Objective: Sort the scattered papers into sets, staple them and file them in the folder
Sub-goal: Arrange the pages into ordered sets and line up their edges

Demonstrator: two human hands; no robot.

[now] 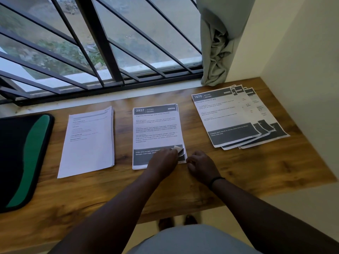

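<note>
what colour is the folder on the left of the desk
Black with a wavy green band, best seen in the head view: folder.

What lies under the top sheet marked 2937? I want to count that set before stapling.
More sheets lie under the top sheet; their edges show along its left and bottom. The left hand lifts its lower right corner, baring another printed page. How many sheets cannot be told.
</note>
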